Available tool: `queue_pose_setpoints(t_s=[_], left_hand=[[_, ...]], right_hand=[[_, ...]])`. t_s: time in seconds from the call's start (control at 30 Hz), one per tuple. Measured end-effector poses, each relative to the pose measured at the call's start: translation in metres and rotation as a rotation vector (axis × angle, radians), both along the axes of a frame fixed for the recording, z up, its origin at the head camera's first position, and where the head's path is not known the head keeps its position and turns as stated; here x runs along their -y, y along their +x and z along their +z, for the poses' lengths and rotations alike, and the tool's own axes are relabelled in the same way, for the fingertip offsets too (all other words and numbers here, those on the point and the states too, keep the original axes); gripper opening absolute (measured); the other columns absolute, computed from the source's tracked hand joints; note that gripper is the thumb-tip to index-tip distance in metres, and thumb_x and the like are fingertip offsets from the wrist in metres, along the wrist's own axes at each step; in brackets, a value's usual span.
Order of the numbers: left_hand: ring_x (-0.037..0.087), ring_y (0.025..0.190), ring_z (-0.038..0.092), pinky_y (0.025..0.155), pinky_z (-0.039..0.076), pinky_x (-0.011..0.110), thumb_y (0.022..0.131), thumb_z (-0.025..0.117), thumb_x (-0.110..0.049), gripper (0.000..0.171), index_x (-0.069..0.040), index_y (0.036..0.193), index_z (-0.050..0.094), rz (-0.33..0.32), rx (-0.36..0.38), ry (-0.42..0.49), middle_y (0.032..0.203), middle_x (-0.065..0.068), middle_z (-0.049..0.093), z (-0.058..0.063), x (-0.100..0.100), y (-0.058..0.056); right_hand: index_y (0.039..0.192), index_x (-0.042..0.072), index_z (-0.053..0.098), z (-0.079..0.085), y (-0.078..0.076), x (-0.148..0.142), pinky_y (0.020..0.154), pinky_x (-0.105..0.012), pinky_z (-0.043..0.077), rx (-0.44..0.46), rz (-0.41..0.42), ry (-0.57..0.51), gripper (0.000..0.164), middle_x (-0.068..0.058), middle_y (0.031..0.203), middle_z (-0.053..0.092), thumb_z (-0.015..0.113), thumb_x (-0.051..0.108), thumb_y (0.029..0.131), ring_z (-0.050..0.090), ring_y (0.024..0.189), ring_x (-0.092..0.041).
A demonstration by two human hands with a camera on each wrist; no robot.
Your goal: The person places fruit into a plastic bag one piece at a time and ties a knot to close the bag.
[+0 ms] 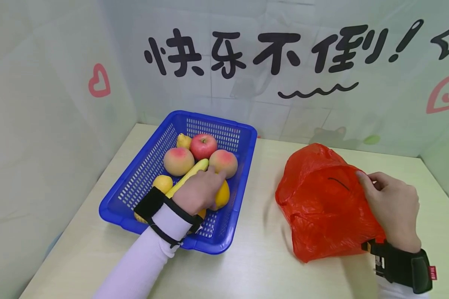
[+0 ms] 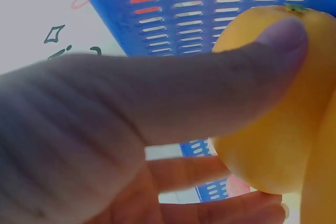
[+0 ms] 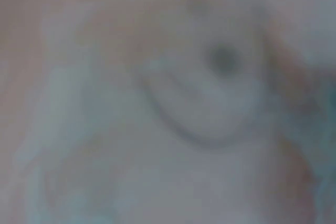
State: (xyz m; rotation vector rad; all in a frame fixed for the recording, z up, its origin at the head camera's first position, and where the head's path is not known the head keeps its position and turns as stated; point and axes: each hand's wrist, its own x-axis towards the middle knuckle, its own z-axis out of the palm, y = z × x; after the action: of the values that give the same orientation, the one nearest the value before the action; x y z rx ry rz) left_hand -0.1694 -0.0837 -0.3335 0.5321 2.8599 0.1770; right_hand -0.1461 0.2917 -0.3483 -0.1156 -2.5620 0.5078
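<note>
In the head view my left hand (image 1: 202, 189) reaches down into a blue plastic basket (image 1: 227, 232). It grips a smooth orange (image 1: 222, 195); the left wrist view shows the thumb across the orange (image 2: 257, 114), near its green stem end, and the fingers on its other side. Beside the hand lie a banana (image 1: 188, 176) and a peach (image 1: 228, 162). On the right, my right hand (image 1: 393, 205) pinches the edge of a red plastic bag (image 1: 321, 216) between thumb and fingers. The bag's contents are hidden. The right wrist view is too blurred to read.
Also in the basket are a red apple (image 1: 203, 146), another peach (image 1: 178, 161), a yellow pear-shaped fruit (image 1: 183, 141) and a lemon-yellow fruit (image 1: 162, 183). Basket and bag stand apart on a pale table (image 1: 263, 257). A printed cloth (image 1: 232, 95) hangs behind.
</note>
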Motion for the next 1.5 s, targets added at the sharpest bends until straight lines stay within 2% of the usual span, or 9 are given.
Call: queue_pose_setpoints(t_s=[0.17, 0.27, 0.47, 0.57, 0.77, 0.9, 1.03, 1.27, 1.5], left_hand=[[0.029, 0.074, 0.063, 0.074, 0.060, 0.038, 0.074, 0.086, -0.014, 0.052, -0.007, 0.114, 0.054, -0.032, -0.043, -0.016, 0.096, 0.014, 0.062, 0.0000, -0.0001, 0.0005], [0.029, 0.073, 0.062, 0.075, 0.060, 0.039, 0.076, 0.084, -0.014, 0.051, -0.005, 0.116, 0.054, -0.037, -0.055, -0.034, 0.095, 0.016, 0.059, -0.0002, -0.0013, 0.0001], [0.032, 0.078, 0.061, 0.076, 0.059, 0.041, 0.080, 0.079, -0.014, 0.046, -0.007, 0.119, 0.056, -0.012, -0.012, -0.055, 0.104, 0.021, 0.055, -0.0025, -0.0029, 0.0009], [0.034, 0.082, 0.061, 0.079, 0.059, 0.043, 0.080, 0.079, -0.016, 0.047, -0.009, 0.120, 0.056, -0.008, -0.026, -0.062, 0.107, 0.020, 0.057, -0.0043, -0.0023, 0.0021], [0.033, 0.082, 0.063, 0.079, 0.059, 0.044, 0.077, 0.082, -0.016, 0.052, -0.011, 0.121, 0.054, -0.023, -0.077, -0.090, 0.103, 0.015, 0.062, -0.0055, -0.0022, 0.0015], [0.033, 0.083, 0.062, 0.079, 0.059, 0.043, 0.079, 0.081, -0.017, 0.052, -0.011, 0.123, 0.054, -0.016, -0.069, -0.104, 0.106, 0.018, 0.059, -0.0046, -0.0038, 0.0000], [0.033, 0.080, 0.062, 0.075, 0.060, 0.042, 0.083, 0.077, -0.015, 0.046, -0.009, 0.123, 0.056, -0.013, -0.046, -0.101, 0.110, 0.022, 0.055, -0.0034, -0.0041, -0.0006], [0.032, 0.078, 0.066, 0.078, 0.060, 0.043, 0.083, 0.078, -0.017, 0.040, -0.009, 0.115, 0.056, -0.060, -0.119, -0.089, 0.099, 0.015, 0.065, -0.0038, -0.0028, 0.0000], [0.031, 0.076, 0.063, 0.077, 0.060, 0.043, 0.077, 0.083, -0.018, 0.043, -0.007, 0.109, 0.058, -0.059, -0.191, -0.094, 0.095, 0.017, 0.064, -0.0025, -0.0029, 0.0006]], right_hand=[[0.090, -0.002, 0.074, 0.0007, 0.0001, -0.0001, 0.048, -0.025, 0.029, 0.005, -0.003, 0.000, 0.028, -0.010, 0.056, 0.055, 0.066, 0.025, 0.094, 0.035, 0.050, -0.008], [0.091, -0.003, 0.074, 0.0006, 0.0000, -0.0006, 0.048, -0.025, 0.030, 0.009, -0.001, 0.002, 0.028, -0.011, 0.057, 0.057, 0.066, 0.024, 0.094, 0.035, 0.051, -0.010], [0.091, -0.004, 0.073, 0.0002, 0.0004, -0.0008, 0.048, -0.025, 0.030, 0.024, 0.003, 0.003, 0.029, -0.012, 0.057, 0.057, 0.065, 0.023, 0.094, 0.040, 0.052, -0.017], [0.092, -0.005, 0.072, 0.0000, 0.0008, -0.0006, 0.048, -0.026, 0.030, 0.026, 0.013, 0.001, 0.029, -0.012, 0.057, 0.057, 0.065, 0.023, 0.095, 0.042, 0.054, -0.021], [0.093, -0.004, 0.073, -0.0003, 0.0013, -0.0009, 0.049, -0.025, 0.031, 0.026, 0.017, -0.003, 0.030, -0.016, 0.061, 0.060, 0.064, 0.024, 0.095, 0.045, 0.055, -0.023], [0.095, -0.005, 0.072, 0.0001, 0.0019, -0.0018, 0.050, -0.026, 0.032, 0.037, 0.015, -0.008, 0.031, -0.019, 0.064, 0.062, 0.063, 0.025, 0.096, 0.046, 0.056, -0.025], [0.094, -0.004, 0.073, 0.0011, 0.0017, -0.0014, 0.050, -0.025, 0.032, 0.026, 0.015, -0.005, 0.030, -0.018, 0.064, 0.063, 0.063, 0.024, 0.095, 0.045, 0.055, -0.022], [0.093, -0.004, 0.073, 0.0021, 0.0000, -0.0018, 0.050, -0.024, 0.032, 0.017, 0.014, -0.004, 0.029, -0.017, 0.063, 0.062, 0.064, 0.023, 0.095, 0.044, 0.054, -0.021], [0.093, -0.004, 0.073, 0.0032, 0.0005, -0.0020, 0.048, -0.025, 0.031, 0.028, 0.019, -0.010, 0.030, -0.013, 0.058, 0.057, 0.063, 0.024, 0.096, 0.043, 0.054, -0.021]])
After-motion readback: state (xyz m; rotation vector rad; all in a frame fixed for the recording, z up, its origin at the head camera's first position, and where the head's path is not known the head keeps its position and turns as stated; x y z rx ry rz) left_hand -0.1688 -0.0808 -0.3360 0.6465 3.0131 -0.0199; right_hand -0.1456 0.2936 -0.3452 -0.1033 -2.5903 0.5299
